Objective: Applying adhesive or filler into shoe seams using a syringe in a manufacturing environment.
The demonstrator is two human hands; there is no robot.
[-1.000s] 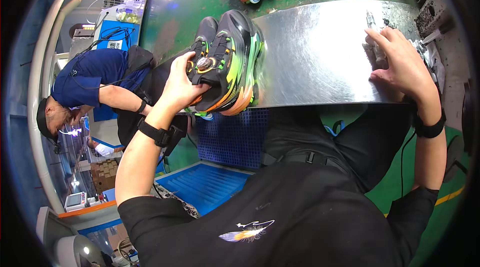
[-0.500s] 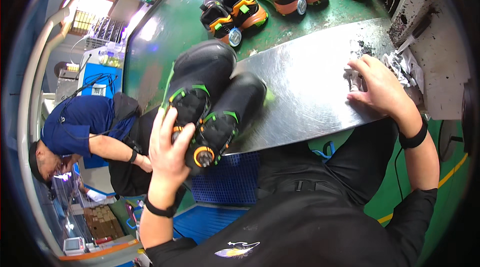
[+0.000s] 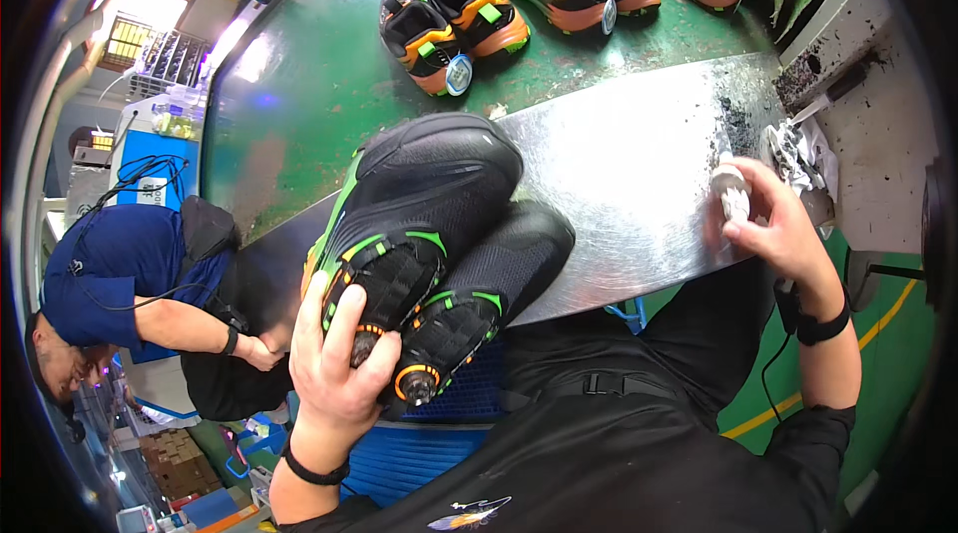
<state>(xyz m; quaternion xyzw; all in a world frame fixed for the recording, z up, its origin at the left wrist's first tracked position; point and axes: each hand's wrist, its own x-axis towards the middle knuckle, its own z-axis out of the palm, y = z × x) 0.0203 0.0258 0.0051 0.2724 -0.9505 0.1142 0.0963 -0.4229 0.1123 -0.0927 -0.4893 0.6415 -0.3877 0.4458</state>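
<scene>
Held up before me on the left is a pair of black shoes (image 3: 439, 169) with green and orange trim, toes pointing away. My left hand (image 3: 339, 358) is closed round the heel end of the left one; the second shoe (image 3: 524, 264) lies against it. Each heel end carries an orange-ringed dark stub (image 3: 417, 385). At the right end of the shiny metal plate (image 3: 619, 174), my right hand (image 3: 783, 224) pinches a small white piece (image 3: 735, 204), probably cloth, with a round greyish end. Part of that piece is hidden by my fingers.
Several finished-looking black, orange and green shoes (image 3: 474, 9) with round tags stand on the green table (image 3: 299, 84). Crumpled white cloth (image 3: 813, 154) and a brush-like tool (image 3: 823, 104) lie by a stained grey panel (image 3: 878, 134). A co-worker in blue (image 3: 130, 249) bends at left.
The black shoes have come nearer and shifted right in the picture, showing more of their toes. My right hand has lowered slightly, with the white piece now visible between its fingers.
</scene>
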